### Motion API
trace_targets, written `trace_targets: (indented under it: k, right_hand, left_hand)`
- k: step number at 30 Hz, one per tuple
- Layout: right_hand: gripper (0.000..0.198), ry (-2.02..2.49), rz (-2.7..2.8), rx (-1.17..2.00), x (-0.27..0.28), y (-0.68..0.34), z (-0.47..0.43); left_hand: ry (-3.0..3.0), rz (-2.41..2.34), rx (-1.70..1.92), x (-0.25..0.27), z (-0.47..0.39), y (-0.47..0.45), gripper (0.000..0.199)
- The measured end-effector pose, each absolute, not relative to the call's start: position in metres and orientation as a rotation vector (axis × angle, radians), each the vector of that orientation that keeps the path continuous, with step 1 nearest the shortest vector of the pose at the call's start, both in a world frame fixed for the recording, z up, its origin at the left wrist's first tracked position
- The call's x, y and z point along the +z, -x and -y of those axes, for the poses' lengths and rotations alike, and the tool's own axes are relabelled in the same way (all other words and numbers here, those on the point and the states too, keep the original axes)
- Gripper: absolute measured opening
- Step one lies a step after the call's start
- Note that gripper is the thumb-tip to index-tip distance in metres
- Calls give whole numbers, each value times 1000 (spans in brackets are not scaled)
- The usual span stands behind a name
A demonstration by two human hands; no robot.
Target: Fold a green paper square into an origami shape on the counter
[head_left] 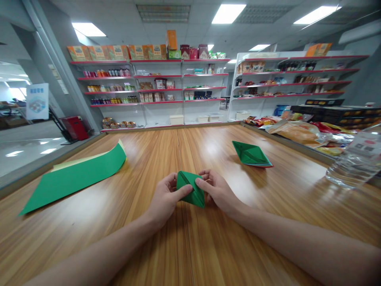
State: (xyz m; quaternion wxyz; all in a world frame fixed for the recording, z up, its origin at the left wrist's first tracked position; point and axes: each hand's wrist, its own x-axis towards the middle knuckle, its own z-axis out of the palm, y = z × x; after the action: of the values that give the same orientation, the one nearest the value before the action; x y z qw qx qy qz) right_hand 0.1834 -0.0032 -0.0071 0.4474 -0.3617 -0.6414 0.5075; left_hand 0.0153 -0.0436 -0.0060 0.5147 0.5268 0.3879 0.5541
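Observation:
Between my two hands, over the middle of the table, is a small piece of folded green paper [195, 196] with a diamond-like outline. My left hand [166, 196] grips its left side, thumb on the near face and fingers behind. On the right side my right hand [218, 190] pinches it the same way, its thumb near the upper edge. Farther off to the right rests a folded paper boat [251, 154], green inside with blue and red layers beneath. Curled green paper sheets [77, 178], with yellow ones under them, lie on the left of the table.
The wooden table [143, 246] has a raised edge. A clear plastic bottle [354, 163] stands at the right, near packaged snacks [300, 133] beyond the edge. Shelves [160, 89] of goods line the back. A red box-like cart [74, 128] is on the floor at left.

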Motion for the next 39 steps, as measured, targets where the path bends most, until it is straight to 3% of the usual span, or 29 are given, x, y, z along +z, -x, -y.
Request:
trace_targets:
  k: [6,17,27,39]
  right_hand:
    - [37,791,1775,1480,-7,-182,7]
    - [24,861,1802,1179,-8,-180,15]
    - [31,774,1715,1641,-13,-179,11]
    - [29,897,1956,1083,-11,-184,18]
  left_hand:
    - [-1130,-877,1322,-5,42,-15,27]
    - [-1020,-951,1300,-3,47,-20,25]
    - [-861,-886,1375,-5,47,-22,22]
    - [-838,-913,1169,-2,49,-25,30]
